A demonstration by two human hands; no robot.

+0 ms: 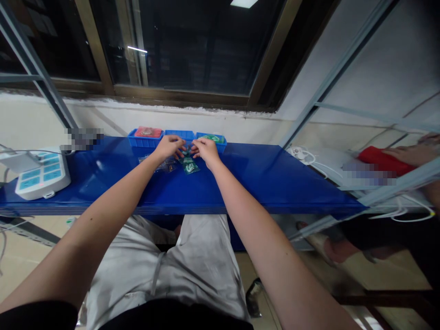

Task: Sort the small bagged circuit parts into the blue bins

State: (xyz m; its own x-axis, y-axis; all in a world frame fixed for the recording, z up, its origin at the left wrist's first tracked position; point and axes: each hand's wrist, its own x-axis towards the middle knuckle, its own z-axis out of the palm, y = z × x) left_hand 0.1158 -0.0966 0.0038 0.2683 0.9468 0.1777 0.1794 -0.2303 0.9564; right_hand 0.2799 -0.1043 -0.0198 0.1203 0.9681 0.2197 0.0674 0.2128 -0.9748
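Observation:
My left hand [171, 147] is over the blue table, just in front of the small bins, with thumb and forefinger drawn together in a pinch and the other fingers loosely bent. Facing it a short gap away, my right hand [206, 152] is curled in a similar pinch. Whatever the fingertips hold is too small to make out. Below and between the hands lie small green packets [191, 167] with pale pieces inside. Clear plastic packets [166, 166] with dark contents rest beside them, partly behind my left wrist.
Three blue bins line the wall: the left bin [141, 142] holds red packets, the middle bin [179, 134] is partly hidden, the right bin [222, 147] holds green packets. A white power strip [44, 176] sits left. Metal posts frame the table; another person's hand [409, 155] is at right.

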